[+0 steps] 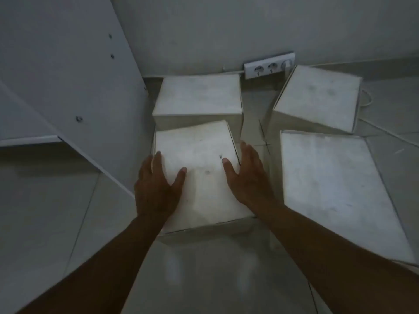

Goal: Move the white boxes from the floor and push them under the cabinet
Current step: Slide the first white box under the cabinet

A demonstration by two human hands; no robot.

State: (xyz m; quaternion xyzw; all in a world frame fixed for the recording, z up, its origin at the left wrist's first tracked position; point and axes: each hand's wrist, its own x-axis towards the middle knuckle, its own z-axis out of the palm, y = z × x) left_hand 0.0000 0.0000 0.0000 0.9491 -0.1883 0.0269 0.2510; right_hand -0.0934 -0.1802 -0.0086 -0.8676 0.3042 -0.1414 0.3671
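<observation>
Both bare forearms reach forward from the bottom of the view over the pale tiled floor (204, 275). Between them sits the near box (199, 168), a white box standing on the floor with its lid shut and a few small dark marks on top.

Left hand (156, 189) lies on the left side of this box, fingers spread and wrapped over the left top edge, thumb stretched across the lid. Right hand (247, 175) presses against the right side, fingers straight and reaching down along the right edge, thumb lying on the lid. Each hand is opened wide and flat against the cardboard, and the 2 together clasp the box from both sides. Whether the box is lifted off the floor cannot be told.

Just behind it, touching or nearly so, stands the far box (197, 96), close to the wall (226, 30). To the right, well apart from the hands, lies the long box (335, 189), and beyond that the tilted box (317, 96), turned at an angle. That makes 4 white boxes in all.

On the left rises the white cabinet (68, 75), its side panel just beside the near box and the far box. A socket strip (269, 66) with round outlets sits low on the wall between the 2 rear boxes, and a thin cord (368, 98) curls on the floor right of the tilted box.
</observation>
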